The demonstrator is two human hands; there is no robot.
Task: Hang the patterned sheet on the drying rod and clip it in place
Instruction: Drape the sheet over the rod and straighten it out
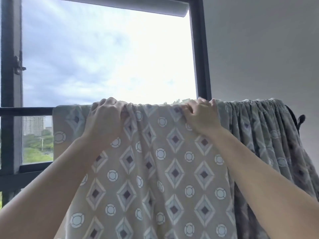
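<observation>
Sheet [174, 173] (beige, diamond-and-ring print) lay draped over rod in front of window [103, 57], front half hanging toward camera. Rod itself hidden under fabric. Left hand [105, 118] gripped top fold, fingers curled over edge, cloth puckered beside knuckles. Right hand [201, 116] pinched same fold, well apart from left hand, smooth stretch of sheet between them. Right of right hand, sheet bunched in tight pleats, ending near dark loop [301, 119] against grey wall [259, 49].
</observation>
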